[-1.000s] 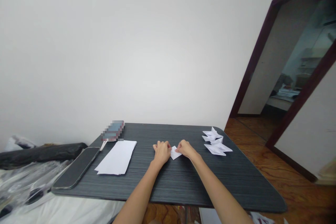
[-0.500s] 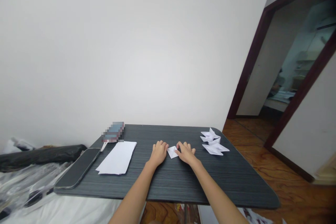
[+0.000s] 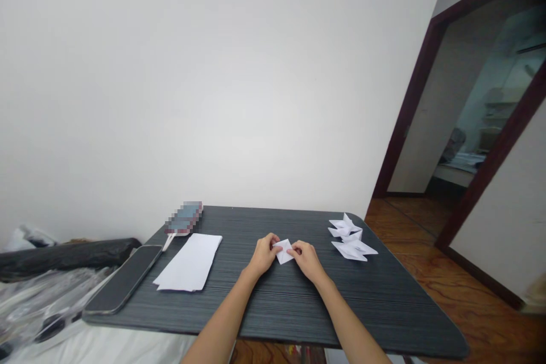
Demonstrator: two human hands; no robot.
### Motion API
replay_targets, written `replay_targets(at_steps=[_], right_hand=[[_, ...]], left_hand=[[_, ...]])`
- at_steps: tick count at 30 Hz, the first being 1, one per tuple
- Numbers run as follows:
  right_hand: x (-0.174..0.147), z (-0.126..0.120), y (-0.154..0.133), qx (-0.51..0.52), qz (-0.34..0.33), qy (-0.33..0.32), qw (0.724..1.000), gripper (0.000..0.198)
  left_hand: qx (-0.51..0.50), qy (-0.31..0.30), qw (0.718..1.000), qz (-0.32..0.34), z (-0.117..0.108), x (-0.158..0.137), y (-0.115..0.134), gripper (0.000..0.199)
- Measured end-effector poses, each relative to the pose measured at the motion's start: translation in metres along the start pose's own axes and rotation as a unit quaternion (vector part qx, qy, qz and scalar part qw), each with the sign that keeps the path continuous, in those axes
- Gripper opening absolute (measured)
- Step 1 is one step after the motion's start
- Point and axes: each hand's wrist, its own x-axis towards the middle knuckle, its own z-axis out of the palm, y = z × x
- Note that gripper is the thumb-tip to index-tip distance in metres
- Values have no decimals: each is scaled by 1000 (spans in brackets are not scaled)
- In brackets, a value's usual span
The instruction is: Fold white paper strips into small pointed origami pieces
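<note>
A small folded white paper (image 3: 284, 251), diamond-shaped with a crease down its middle, is at the centre of the dark table (image 3: 273, 307). My left hand (image 3: 265, 252) pinches its left corner between thumb and curled fingers. On the opposite side my right hand (image 3: 305, 257) grips the right corner the same way. Several folded white paper cranes (image 3: 352, 239) stand in a cluster to the right of my right hand. Left of my left hand lies a stack of white paper sheets (image 3: 190, 261).
A large phone or tablet (image 3: 123, 281) with a dark screen lies along the table's left edge. Behind it sits a blurred-out device (image 3: 186, 219) with a white cable (image 3: 169, 240). A white wall (image 3: 273, 96) rises behind the table; a doorway (image 3: 460, 108) opens at right.
Both hands have closed onto the folded paper's corners; before, the left fingers lay flatter beside it. The paper looks slightly lifted or turned. The view has shifted a little.
</note>
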Motion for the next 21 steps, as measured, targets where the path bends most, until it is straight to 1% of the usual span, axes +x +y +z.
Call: replay_targets(at_steps=[3,7,11,16,18,21], right_hand=[[1,-5,0,39,-2,2,999,14],[-1,-9,-2,53,-11,1,999,18],[1,-11,1,67,-17,-1,998,25],[4,-9,8,106,-13,-3,994,26],[4,-9,6,107,-23,6,994,22],[2,-12,0,82,-57,42,994,17]], left_hand=[[-18,19,1000,-14,-5,2,0,20],[-55,15,998,-18,-10,3,-2,27],[-117,-7,993,-24,-10,4,-5,30],[-208,-41,976,-52,-6,7,-6,33],[-209,-44,976,-37,-6,6,-4,33],[-146,-23,989,33,-9,3,3,28]])
